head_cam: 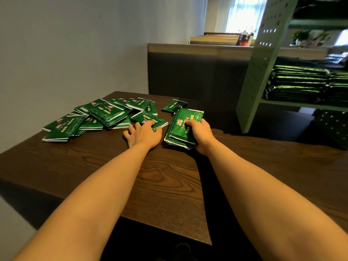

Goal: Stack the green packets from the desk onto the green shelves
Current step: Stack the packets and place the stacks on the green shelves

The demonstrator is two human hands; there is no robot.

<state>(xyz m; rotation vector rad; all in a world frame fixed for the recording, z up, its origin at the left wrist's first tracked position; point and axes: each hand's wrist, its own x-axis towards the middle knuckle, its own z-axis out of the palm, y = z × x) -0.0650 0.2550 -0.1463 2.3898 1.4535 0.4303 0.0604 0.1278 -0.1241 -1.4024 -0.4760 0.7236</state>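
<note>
On the dark wooden desk (169, 176), a loose heap of flat green foil packets (105, 113) lay left, a squared packet stack (178, 132) right, one stray packet (174, 106) behind the stack. Pale green perforated metal shelves (259, 72) stood right of the desk, bearing piled packets (297, 83).

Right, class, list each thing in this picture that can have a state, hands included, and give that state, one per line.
Left hand: pinching the edge of the near packet.
Right hand: gripping the gathered stack, thumb on top.
Scattered pile: loose, overlapping on the desk.
Lone packet: flat, apart from the pile.
Shelf packets: stacked neatly on the green shelves.
</note>
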